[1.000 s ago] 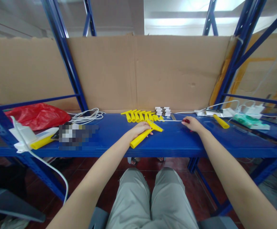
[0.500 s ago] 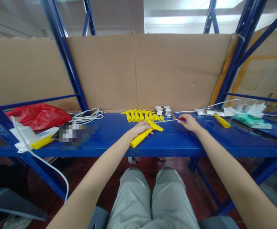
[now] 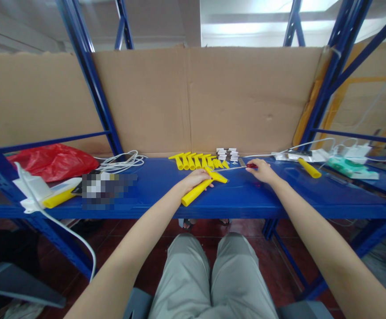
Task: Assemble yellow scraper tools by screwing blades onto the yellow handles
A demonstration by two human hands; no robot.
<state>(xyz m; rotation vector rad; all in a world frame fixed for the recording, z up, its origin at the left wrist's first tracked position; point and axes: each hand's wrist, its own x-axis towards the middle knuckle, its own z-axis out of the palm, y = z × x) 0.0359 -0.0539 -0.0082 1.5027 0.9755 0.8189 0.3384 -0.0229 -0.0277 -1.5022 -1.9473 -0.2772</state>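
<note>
My left hand (image 3: 197, 178) is closed around a yellow T-shaped scraper (image 3: 195, 193), its round handle pointing down-left toward the table's front edge. To the right, my right hand (image 3: 261, 170) grips the red handle of a screwdriver (image 3: 234, 168). The thin metal shaft runs left to the head of the yellow scraper; its tip is too small to make out. Just behind my hands stands a row of several yellow T-shaped pieces (image 3: 193, 162), with smaller yellow parts (image 3: 220, 164) at its right end.
White-and-black pieces (image 3: 227, 154) are stacked at the back. On the left lie a red plastic bag (image 3: 56, 162), coiled white cable (image 3: 126, 162) and a power strip (image 3: 35, 188). A yellow tube (image 3: 309, 168) and a green-white box (image 3: 350, 168) lie right. Cardboard (image 3: 193, 97) stands behind the blue table (image 3: 156, 195).
My right hand and the screwdriver have shifted very slightly left. My left hand and the yellow scraper stay in place.
</note>
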